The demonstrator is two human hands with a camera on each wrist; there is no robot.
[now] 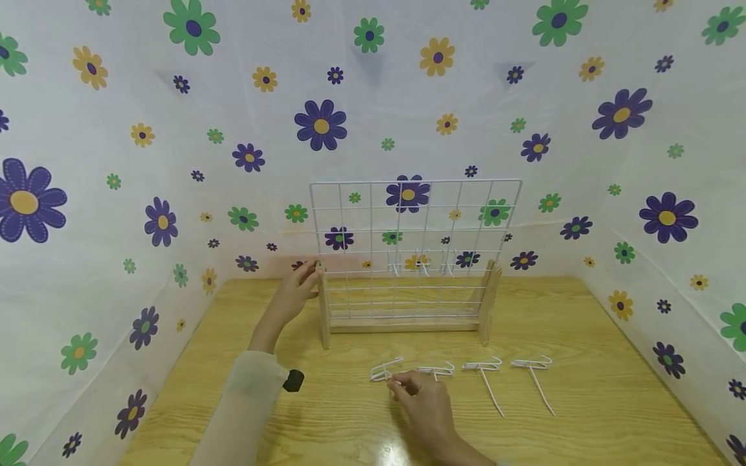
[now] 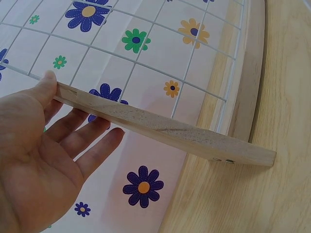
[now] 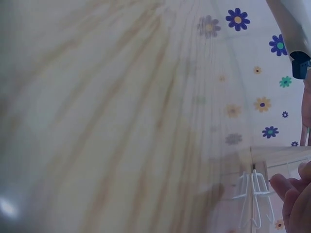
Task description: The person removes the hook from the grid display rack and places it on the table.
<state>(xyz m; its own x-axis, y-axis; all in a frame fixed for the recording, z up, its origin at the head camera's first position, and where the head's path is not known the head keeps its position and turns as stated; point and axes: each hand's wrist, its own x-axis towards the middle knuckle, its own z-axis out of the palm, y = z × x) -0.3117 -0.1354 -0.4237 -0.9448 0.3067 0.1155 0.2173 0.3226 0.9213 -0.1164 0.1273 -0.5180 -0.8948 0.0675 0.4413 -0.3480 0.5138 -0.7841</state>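
Observation:
A white wire grid (image 1: 416, 181) stands upright in a wooden stand (image 1: 402, 327). With its thumb on one edge and fingers behind, my left hand (image 1: 289, 294) grips the stand's left side post (image 2: 165, 128). My right hand (image 1: 428, 408) pinches the leftmost white wire hook (image 1: 384, 371) in front of the stand, low over the table. The right wrist view shows that hook's bent frame beside the right fingertips (image 3: 281, 187). Three more hooks (image 1: 482, 367) lie in a row to its right, the nearest partly behind the right hand.
Several white hooks (image 1: 395, 266) hang on the middle of the grid. The wooden table (image 1: 326, 414) is enclosed at the back and sides by a white flower-print sheet (image 1: 245, 116). A small black wrist camera (image 1: 294, 380) sits at the left sleeve.

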